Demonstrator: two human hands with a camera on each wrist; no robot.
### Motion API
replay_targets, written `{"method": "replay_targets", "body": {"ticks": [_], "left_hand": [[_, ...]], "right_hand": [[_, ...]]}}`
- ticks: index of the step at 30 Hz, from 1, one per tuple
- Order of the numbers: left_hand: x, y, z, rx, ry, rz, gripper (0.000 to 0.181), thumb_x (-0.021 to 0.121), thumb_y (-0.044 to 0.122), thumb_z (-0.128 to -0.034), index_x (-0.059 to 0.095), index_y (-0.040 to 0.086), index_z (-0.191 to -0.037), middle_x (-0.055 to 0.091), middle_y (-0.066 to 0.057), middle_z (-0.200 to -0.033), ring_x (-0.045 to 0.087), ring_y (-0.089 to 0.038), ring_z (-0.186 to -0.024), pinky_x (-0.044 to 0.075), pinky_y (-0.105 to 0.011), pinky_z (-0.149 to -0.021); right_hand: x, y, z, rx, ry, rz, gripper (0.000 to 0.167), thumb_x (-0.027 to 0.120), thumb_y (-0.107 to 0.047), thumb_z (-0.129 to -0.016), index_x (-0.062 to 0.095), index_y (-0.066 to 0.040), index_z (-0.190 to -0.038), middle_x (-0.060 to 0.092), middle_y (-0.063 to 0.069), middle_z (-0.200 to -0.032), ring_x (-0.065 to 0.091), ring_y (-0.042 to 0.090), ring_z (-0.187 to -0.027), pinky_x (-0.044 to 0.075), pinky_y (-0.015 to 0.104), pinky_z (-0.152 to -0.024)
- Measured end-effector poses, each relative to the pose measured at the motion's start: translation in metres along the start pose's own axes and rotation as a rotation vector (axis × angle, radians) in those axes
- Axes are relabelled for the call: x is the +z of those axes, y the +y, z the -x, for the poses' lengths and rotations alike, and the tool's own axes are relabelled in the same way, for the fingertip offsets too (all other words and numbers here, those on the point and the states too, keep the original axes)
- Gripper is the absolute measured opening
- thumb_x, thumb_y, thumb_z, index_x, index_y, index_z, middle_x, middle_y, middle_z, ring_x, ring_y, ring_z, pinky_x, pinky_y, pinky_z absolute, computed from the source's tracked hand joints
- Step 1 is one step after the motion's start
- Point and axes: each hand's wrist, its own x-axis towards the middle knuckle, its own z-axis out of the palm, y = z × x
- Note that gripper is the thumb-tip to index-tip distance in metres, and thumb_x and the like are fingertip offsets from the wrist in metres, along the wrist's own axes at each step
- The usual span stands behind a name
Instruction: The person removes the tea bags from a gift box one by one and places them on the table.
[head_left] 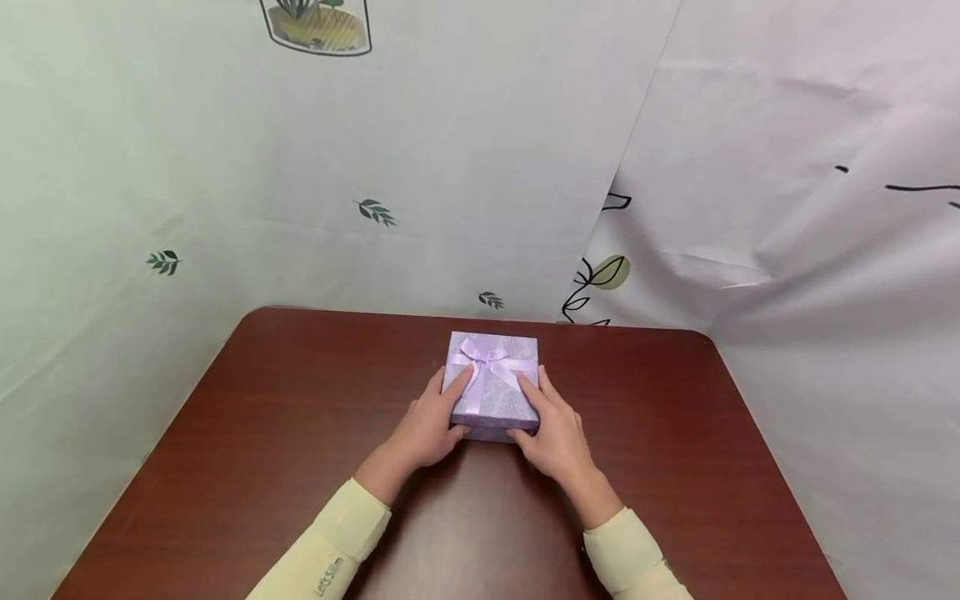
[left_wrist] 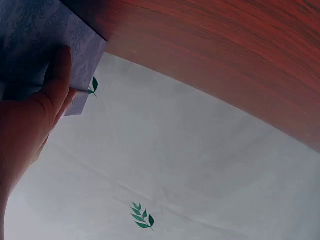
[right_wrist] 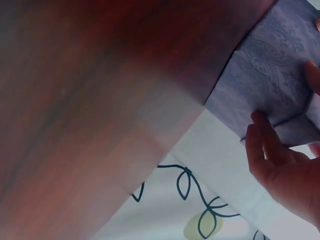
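A square lavender box [head_left: 501, 400] with a patterned surface and a ribbon bow [head_left: 486, 357] on its lid sits toward the far side of the table. My left hand [head_left: 423, 425] grips its left side, thumb at the near face and a finger on the lid. On the right side my right hand [head_left: 557, 433] grips it likewise. The left wrist view shows fingers of the left hand [left_wrist: 37, 112] against the box's side [left_wrist: 80, 60]. In the right wrist view, fingertips of the right hand [right_wrist: 285, 170] touch the patterned side [right_wrist: 240, 95].
The dark red-brown table [head_left: 300, 433] has rounded far corners. Behind it and at both sides hangs pale cloth [head_left: 450, 150] with leaf prints, wrinkled at the right.
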Motion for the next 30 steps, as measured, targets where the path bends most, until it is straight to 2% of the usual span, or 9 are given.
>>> {"method": "replay_targets", "body": {"ticks": [4,14,22,26,30], "left_hand": [[0.0011,0.0016,0.0003,0.005,0.019,0.014,0.091,0.083,0.015,-0.0833,0.031,0.021,-0.159,0.024,-0.025,-0.157,0.053,-0.048,-0.117,0.046,-0.059,-0.093],[0.0016,0.0053,-0.0005,-0.015,0.011,0.023,0.09,0.082,0.014,-0.0832,0.032,0.023,-0.158,0.021,-0.023,-0.159,0.048,-0.044,-0.125,0.041,-0.065,-0.095],[0.001,0.0074,-0.0018,-0.035,0.013,0.033,0.089,0.082,0.012,-0.083,0.034,0.028,-0.157,0.015,-0.022,-0.16,0.051,-0.05,-0.118,0.043,-0.066,-0.091],[-0.0006,0.0068,-0.0027,-0.03,0.029,0.026,0.089,0.084,0.013,-0.0811,0.037,0.027,-0.155,0.02,-0.023,-0.159,0.05,-0.051,-0.12,0.043,-0.063,-0.094],[-0.0022,0.0055,-0.0037,-0.009,0.046,0.024,0.087,0.085,0.015,-0.08,0.04,0.024,-0.154,0.027,-0.024,-0.157,0.049,-0.048,-0.124,0.043,-0.059,-0.098]], "right_hand": [[-0.0004,-0.0009,-0.0012,-0.005,0.022,-0.031,0.089,0.093,-0.02,-0.07,0.051,-0.019,-0.149,0.032,0.015,-0.158,0.052,0.037,-0.128,0.048,0.053,-0.094],[-0.0001,-0.0003,-0.0052,0.018,0.035,-0.073,0.093,0.096,-0.016,-0.064,0.053,-0.015,-0.147,0.035,0.012,-0.157,0.051,0.036,-0.128,0.048,0.05,-0.096],[-0.0028,0.0,-0.0061,0.033,0.022,-0.088,0.094,0.096,-0.018,-0.065,0.051,-0.018,-0.148,0.032,0.007,-0.159,0.049,0.034,-0.131,0.047,0.052,-0.097],[-0.0055,0.0006,-0.0058,0.038,0.007,-0.083,0.093,0.095,-0.024,-0.067,0.05,-0.02,-0.149,0.032,0.007,-0.159,0.048,0.034,-0.132,0.045,0.056,-0.097],[-0.0073,0.001,-0.006,0.039,0.005,-0.094,0.092,0.094,-0.023,-0.068,0.05,-0.02,-0.149,0.032,0.007,-0.159,0.047,0.035,-0.133,0.043,0.056,-0.099]]}}
